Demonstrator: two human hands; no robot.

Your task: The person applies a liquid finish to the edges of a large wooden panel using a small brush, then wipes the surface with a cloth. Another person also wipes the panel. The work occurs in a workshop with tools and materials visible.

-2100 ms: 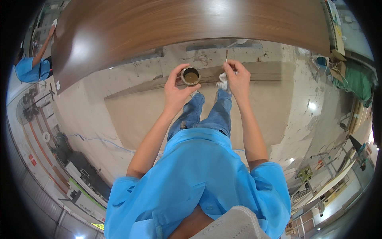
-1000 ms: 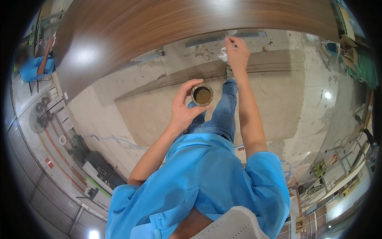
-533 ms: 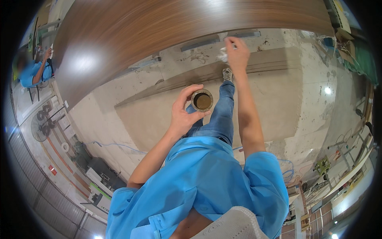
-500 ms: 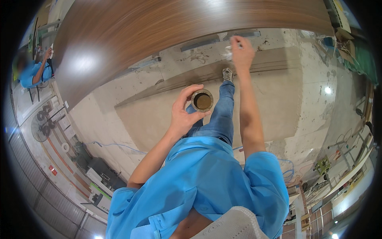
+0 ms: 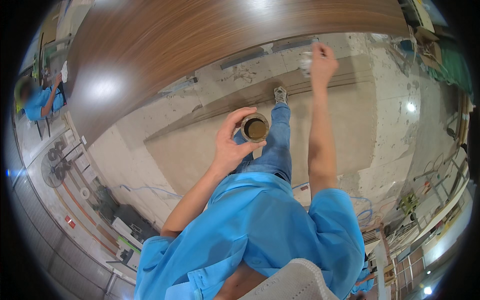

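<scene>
My left hand (image 5: 231,145) is wrapped round a small round can (image 5: 243,131) with a crusted rim, held upright in front of my body. Brown liquid (image 5: 257,131) shows inside it. Out in front and to the right, my right hand (image 5: 324,65) is closed on a crumpled white cloth (image 5: 306,64), which is blurred by motion. It is close to the near edge of a large brown wood-grain tabletop (image 5: 240,30). Whether the cloth touches the tabletop cannot be told.
A brown sheet (image 5: 200,155) lies on the stained floor under my feet. At the far left a person in blue (image 5: 37,102) holds something white by the tabletop. A standing fan (image 5: 52,167) and a blue hose (image 5: 150,189) are on the left. Another person (image 5: 365,280) is partly visible lower right.
My right hand has moved to the right with the white cloth. The left hand keeps the can in nearly the same place. A person has come into view at the lower right.
</scene>
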